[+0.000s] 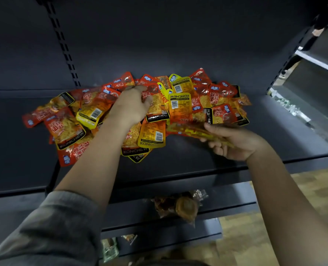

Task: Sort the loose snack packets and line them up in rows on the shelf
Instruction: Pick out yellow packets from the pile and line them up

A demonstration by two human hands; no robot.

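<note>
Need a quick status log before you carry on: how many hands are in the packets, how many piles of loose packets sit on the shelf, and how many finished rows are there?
Hands in the packets: 2, the left hand reaching into the pile and the right hand holding a bunch of packets
Piles of loose packets on the shelf: 1
Finished rows: 0
Total: 3

Dim aisle — dark back panel (159, 35) w/ slotted upright (63, 47), wood-look floor (245, 237).
</note>
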